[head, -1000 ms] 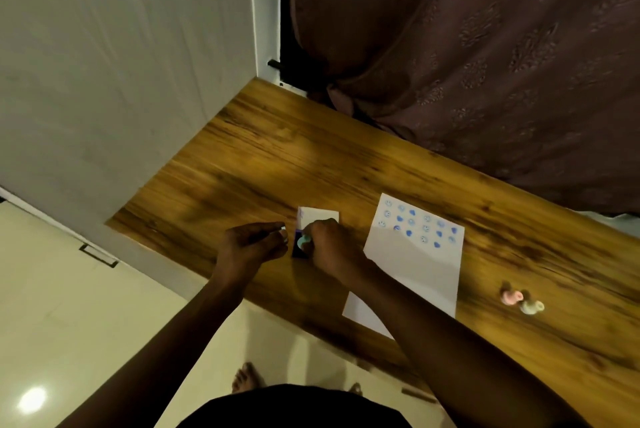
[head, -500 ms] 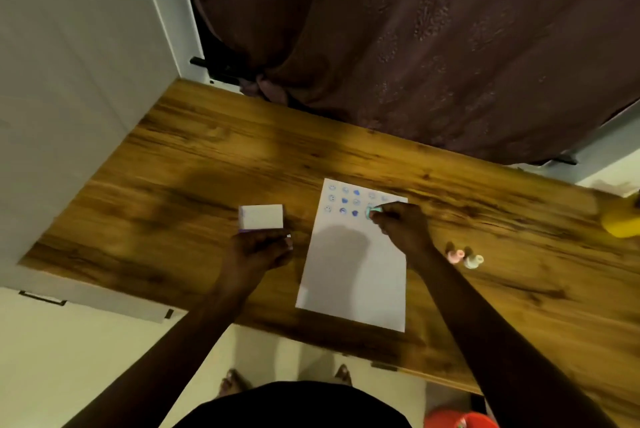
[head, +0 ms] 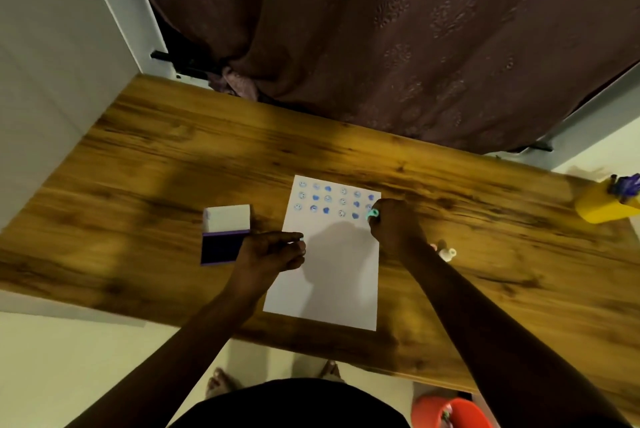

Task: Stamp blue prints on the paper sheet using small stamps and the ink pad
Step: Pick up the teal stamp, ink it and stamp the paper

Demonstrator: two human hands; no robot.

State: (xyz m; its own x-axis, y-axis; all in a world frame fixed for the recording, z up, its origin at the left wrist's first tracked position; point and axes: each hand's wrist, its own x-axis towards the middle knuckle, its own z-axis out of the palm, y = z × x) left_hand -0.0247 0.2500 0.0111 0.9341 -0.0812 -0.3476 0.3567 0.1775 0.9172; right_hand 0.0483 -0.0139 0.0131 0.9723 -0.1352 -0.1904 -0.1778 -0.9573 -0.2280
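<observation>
A white paper sheet (head: 329, 275) lies on the wooden table (head: 138, 185), with three rows of blue prints (head: 329, 200) across its top. My right hand (head: 394, 226) is shut on a small teal stamp (head: 372, 213) and holds it on the sheet at the right end of the third row. My left hand (head: 270, 252) rests with fingers together on the sheet's left edge; whether it holds anything I cannot tell. The ink pad (head: 221, 247) lies open just left of that hand, its white lid (head: 227, 218) flipped back.
Two more small stamps (head: 446, 252), pinkish and white, stand right of the sheet, partly behind my right arm. A yellow pen holder (head: 606, 202) sits at the table's right end. A dark curtain (head: 381, 46) hangs behind the table. A red object (head: 450, 412) is on the floor.
My right hand carried the teal stamp from the ink pad to the sheet, now at the third row's right end. My left hand left the pad and moved onto the sheet's left edge.
</observation>
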